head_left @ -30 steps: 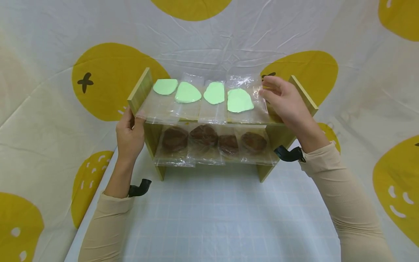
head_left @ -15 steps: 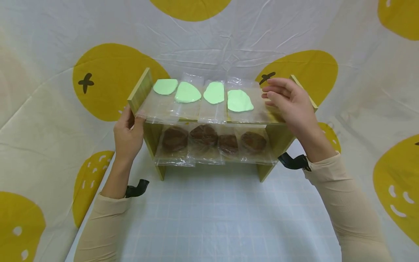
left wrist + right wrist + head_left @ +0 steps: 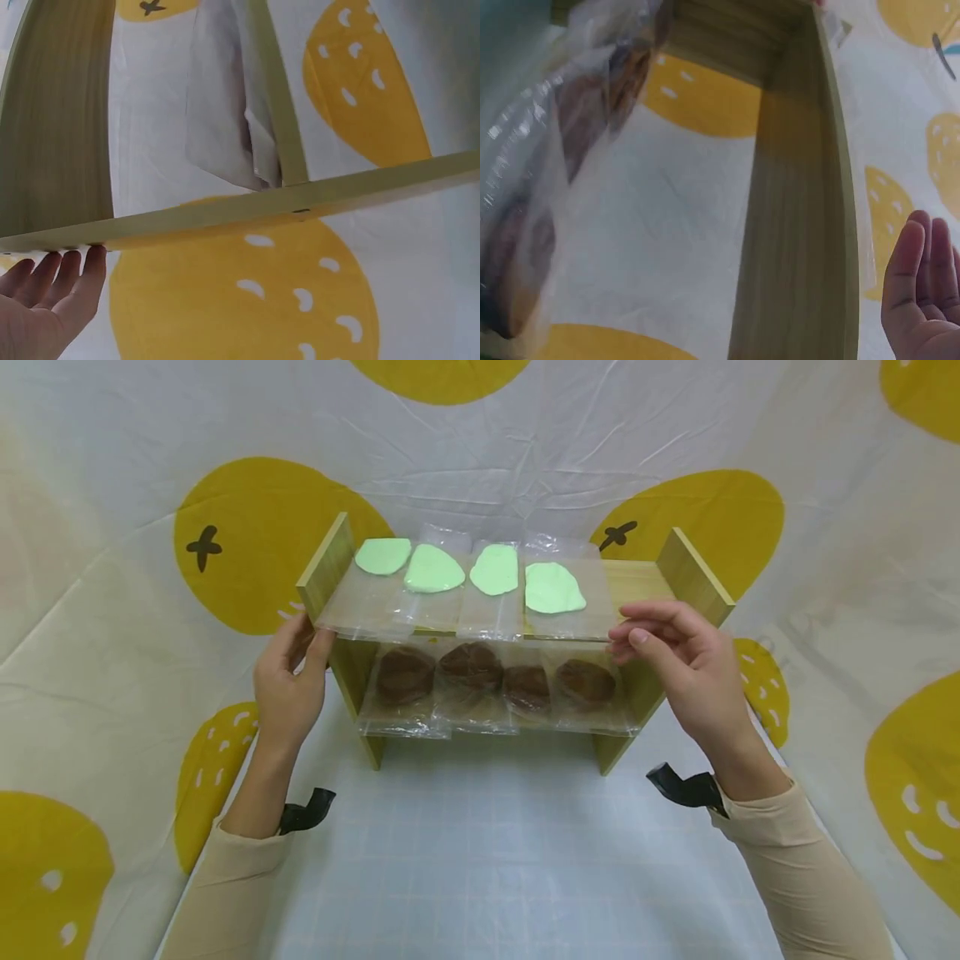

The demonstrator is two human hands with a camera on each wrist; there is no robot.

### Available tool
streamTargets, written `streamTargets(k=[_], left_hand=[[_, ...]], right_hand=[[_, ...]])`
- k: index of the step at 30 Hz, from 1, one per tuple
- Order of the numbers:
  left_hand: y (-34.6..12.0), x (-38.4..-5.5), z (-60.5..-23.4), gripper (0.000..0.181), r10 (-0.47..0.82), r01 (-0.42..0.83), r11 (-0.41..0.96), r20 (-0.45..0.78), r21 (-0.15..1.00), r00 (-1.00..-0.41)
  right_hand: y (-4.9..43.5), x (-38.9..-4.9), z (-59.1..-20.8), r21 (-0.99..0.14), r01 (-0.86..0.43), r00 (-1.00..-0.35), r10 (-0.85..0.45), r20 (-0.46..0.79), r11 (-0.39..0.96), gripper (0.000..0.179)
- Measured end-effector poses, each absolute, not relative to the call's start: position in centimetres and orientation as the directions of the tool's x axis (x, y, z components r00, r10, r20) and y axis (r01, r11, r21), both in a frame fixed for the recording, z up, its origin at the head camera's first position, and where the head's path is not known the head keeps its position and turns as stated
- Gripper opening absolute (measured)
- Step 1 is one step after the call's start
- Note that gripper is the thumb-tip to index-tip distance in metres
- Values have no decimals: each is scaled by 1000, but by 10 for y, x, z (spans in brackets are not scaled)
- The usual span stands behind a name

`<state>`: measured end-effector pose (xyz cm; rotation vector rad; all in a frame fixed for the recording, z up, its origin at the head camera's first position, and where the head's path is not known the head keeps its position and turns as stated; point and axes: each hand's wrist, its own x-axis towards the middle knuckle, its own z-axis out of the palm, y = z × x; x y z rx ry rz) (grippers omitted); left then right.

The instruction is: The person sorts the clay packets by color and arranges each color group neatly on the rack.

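Observation:
A two-tier wooden shelf [image 3: 694,573] stands in front of me in the head view. Several clear plastic bags with flat pale green pieces [image 3: 553,588] lie side by side along its top board. Below them, the lower board bears several bags with dark brown round pieces [image 3: 405,676]. My left hand [image 3: 291,687] is at the shelf's left side, and the left wrist view has its straight fingertips [image 3: 94,262] against the panel's edge. My right hand [image 3: 697,670] hangs relaxed and holds nothing, close to the top board's front right; the right wrist view shows its fingers extended [image 3: 906,251].
Under the shelf lies a pale blue checked cloth [image 3: 480,852] on the table. A white curtain with yellow fruit prints [image 3: 262,543] surrounds the back and sides. Bare wood of the top board [image 3: 637,578] shows at its right end.
My right hand has come back and down from over the top board's right end to its front edge. The left hand has lowered slightly beside the panel. The bags have stayed in place.

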<state>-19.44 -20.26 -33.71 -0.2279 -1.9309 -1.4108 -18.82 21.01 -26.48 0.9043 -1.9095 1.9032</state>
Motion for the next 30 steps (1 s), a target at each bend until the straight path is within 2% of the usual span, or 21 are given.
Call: streamTargets(k=[4, 8, 13, 22, 30], left_hand=[[-207, -179, -342, 35, -263, 526, 355, 623, 772, -736], [-211, -165, -354, 31, -266, 509, 365, 611, 780, -746], [-214, -150, -378, 28, -261, 471, 420, 601, 776, -756], [-224, -133, -426, 30, -178, 489, 347, 568, 801, -804], [-223, -117, -461, 31, -137, 437, 360, 510, 824, -849]], right_hand=[[214, -175, -284, -785, -619, -757, -250, 604, -23, 24], [219, -166, -308, -809, -585, -788, -278, 550, 59, 23], [225, -163, -343, -835, -549, -801, -304, 516, 29, 23], [231, -155, -411, -865, -501, -831, -302, 467, 41, 23], [226, -152, -462, -892, -452, -846, -318, 428, 1, 23]])
